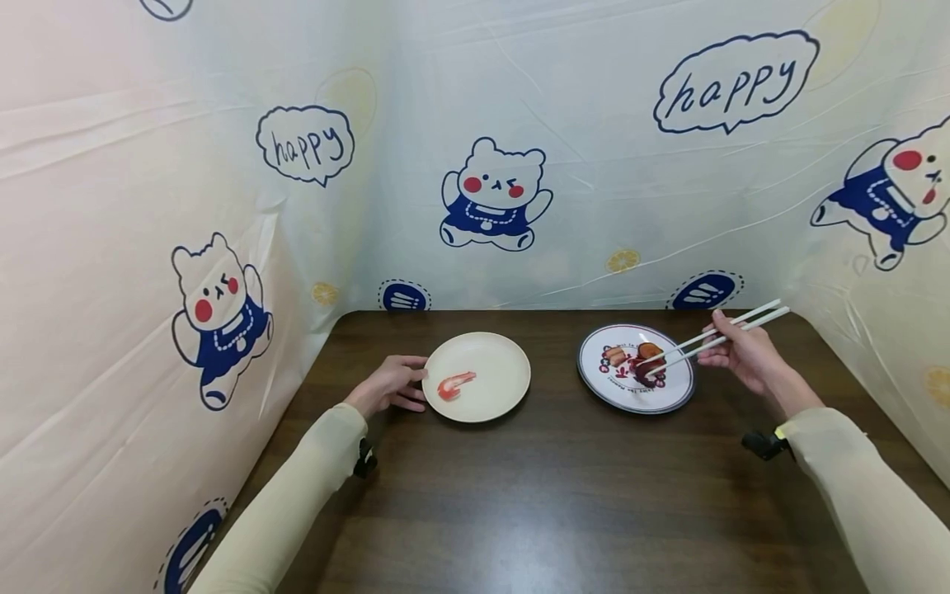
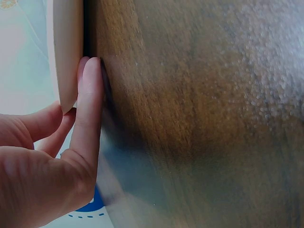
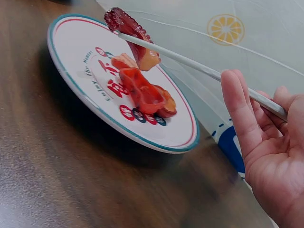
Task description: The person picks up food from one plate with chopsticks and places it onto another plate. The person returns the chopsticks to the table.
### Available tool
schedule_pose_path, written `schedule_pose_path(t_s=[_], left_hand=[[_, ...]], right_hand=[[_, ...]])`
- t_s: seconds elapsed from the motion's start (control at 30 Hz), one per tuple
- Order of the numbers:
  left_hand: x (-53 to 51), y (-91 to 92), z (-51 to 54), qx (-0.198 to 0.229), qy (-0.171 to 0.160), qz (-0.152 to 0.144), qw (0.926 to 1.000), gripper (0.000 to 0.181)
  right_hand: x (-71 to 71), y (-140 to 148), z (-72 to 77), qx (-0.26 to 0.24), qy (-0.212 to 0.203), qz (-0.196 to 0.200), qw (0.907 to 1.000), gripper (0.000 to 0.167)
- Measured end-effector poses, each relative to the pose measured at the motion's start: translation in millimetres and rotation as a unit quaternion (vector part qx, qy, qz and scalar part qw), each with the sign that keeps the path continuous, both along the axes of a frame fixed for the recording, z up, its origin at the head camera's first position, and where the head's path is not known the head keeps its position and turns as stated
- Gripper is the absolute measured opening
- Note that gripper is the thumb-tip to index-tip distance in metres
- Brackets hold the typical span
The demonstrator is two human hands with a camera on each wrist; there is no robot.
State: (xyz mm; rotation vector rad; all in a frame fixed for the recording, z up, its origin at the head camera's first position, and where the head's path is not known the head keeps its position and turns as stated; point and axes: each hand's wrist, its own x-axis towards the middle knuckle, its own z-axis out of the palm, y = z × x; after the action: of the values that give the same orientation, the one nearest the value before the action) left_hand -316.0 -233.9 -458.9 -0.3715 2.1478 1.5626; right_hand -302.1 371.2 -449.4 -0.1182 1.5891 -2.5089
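Two chopsticks [image 3: 180,59] over printed plate [image 1: 627,399], table [image 1: 564,487] beneath; bear-print curtain [image 1: 609,198] behind

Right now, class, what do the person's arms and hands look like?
The left sleeve and right sleeve are long, plain, pale cream. A black camera shows at each cuff, with a yellowish patch at the right one. The left hand and right hand are gloveless.

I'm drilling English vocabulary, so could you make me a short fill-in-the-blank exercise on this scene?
1. The cream plate touched by the left hand bears exactly ____ shrimp.
2. The right hand holds white ____.
3. In the head view, the cream plate lies to the ____ of the printed plate.
4. Both speech bubbles read "____".

Missing words: one; chopsticks; left; happy.
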Motion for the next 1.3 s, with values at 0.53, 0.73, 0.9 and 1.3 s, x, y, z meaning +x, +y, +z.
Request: schedule_pose_path(t_s=[0.53, 0.73, 0.9, 1.3], left_hand=[[0.8, -0.6, 1.3, -0.001, -0.002, -0.002, 1.0, 0.049], [1.0, -0.6, 2.0, -0.002, -0.001, -0.001, 1.0, 0.05], [-0.1, 0.5, 2.5, -0.002, -0.003, -0.002, 1.0, 0.05], [-1.2, -0.6, -1.0, 0.002, -0.003, 0.003, 1.0, 0.05]], right_hand=[[-8.5, 14.2, 11.3, 0.014, -0.014, 0.038, 0.9991, 0.045], [-12.7, 11.5, 15.0, 0.013, -0.002, 0.062, 0.998, 0.046], [-13.7, 10.0, 18.0, 0.014, -0.005, 0.068, 0.9976, 0.046], [-23.5, 1.0, 26.3, 0.024, -0.007, 0.073, 0.997, 0.047]])
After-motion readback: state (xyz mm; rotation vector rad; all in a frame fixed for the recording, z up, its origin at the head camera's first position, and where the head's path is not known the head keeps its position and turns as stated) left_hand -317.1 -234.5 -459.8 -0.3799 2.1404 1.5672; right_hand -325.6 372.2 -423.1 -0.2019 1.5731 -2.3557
